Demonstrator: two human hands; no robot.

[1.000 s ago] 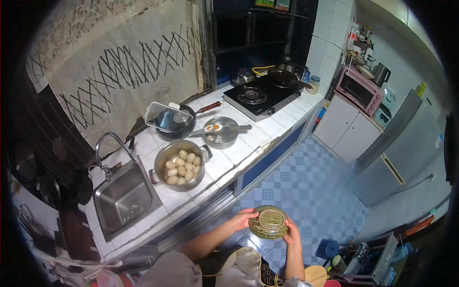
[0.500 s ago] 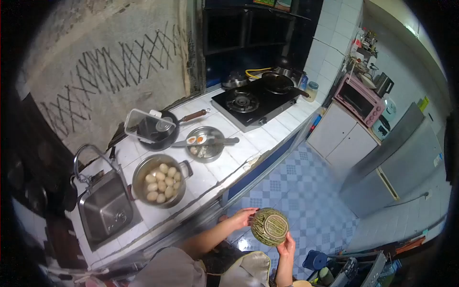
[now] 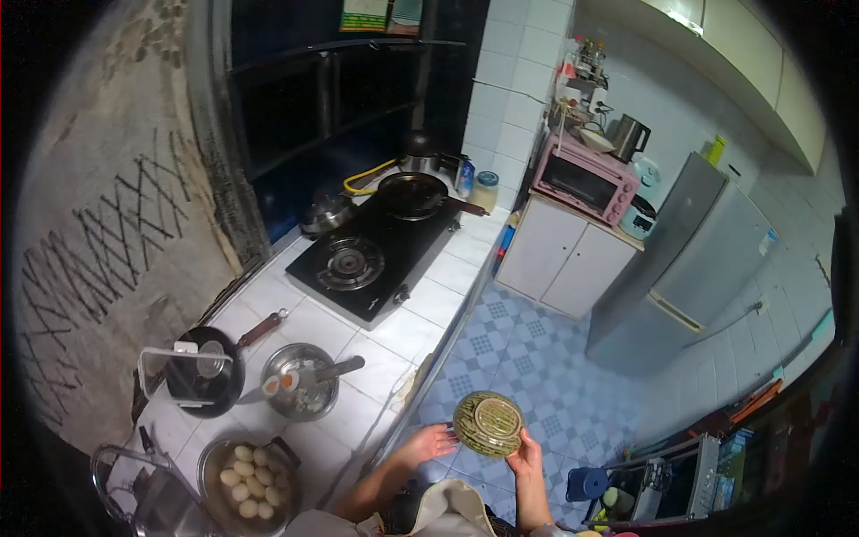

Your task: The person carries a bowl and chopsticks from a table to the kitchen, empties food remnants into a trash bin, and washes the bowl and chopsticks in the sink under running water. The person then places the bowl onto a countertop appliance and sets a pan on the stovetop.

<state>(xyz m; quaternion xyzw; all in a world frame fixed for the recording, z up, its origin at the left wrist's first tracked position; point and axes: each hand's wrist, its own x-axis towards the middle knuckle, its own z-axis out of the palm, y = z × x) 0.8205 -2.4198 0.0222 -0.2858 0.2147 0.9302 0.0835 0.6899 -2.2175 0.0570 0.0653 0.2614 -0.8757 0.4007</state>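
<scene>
A green patterned dish is held over the floor in front of me, its underside and round foot ring facing up toward my view. My right hand grips its right-hand edge, thumb on the near side. At the opposite edge, my left hand has its fingers stretched out beside the rim; whether the fingertips touch it I cannot tell. On the counter to the left, a metal pot holds several eggs. Behind it, a steel bowl contains cut egg halves and shell-like scraps, with a knife across it.
A pan with a clear container over it stands near the wall. Farther along are a gas stove and a frying pan. A pink oven, a fridge and a rack are on the right.
My view has swung right, so the counter sits farther left. The dish has tilted and looks flatter. The left hand's fingers are now more spread at its edge; the right still grips it.
</scene>
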